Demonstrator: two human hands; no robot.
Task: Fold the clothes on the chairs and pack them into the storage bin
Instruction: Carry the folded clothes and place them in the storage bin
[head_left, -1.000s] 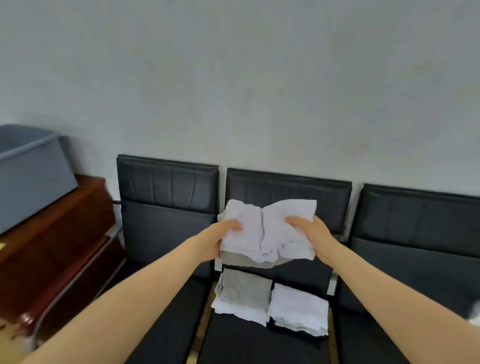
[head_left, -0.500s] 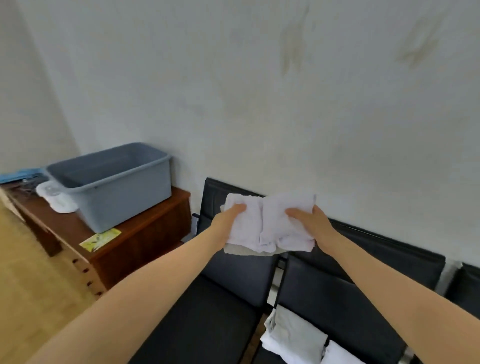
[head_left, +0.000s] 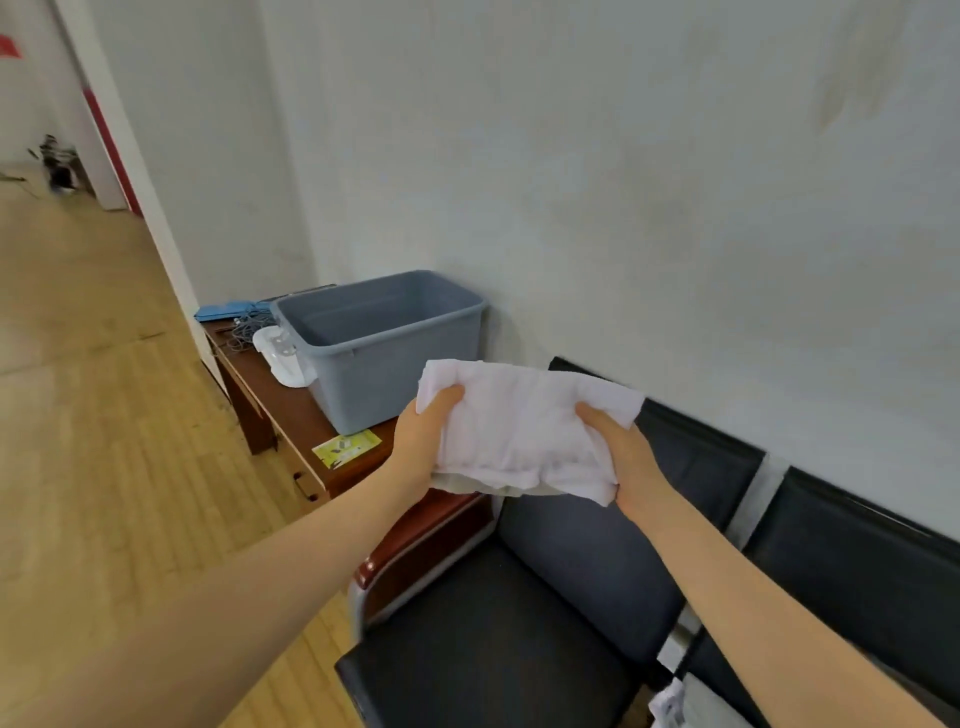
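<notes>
I hold a folded white garment (head_left: 524, 426) in the air with both hands. My left hand (head_left: 423, 441) grips its left edge and my right hand (head_left: 621, 457) grips its right edge. The garment hangs just right of the grey storage bin (head_left: 384, 358), above the corner of the wooden table (head_left: 291, 410) and the left black chair (head_left: 519, 623). The bin stands open on the table and looks empty from here. A scrap of more folded clothes (head_left: 680, 701) shows at the bottom edge on the middle chair (head_left: 857, 561).
A white object (head_left: 283, 356), tangled cables (head_left: 247, 327) and a blue item (head_left: 223, 310) lie on the table behind the bin. A yellow-green card (head_left: 346, 448) lies at the table's near edge. Wooden floor (head_left: 104, 415) stretches left. The wall runs behind the chairs.
My view has swung left. The garment, held in both hands, has travelled from above the middle chair toward the bin. The stacks of folded clothes have nearly left the frame.
</notes>
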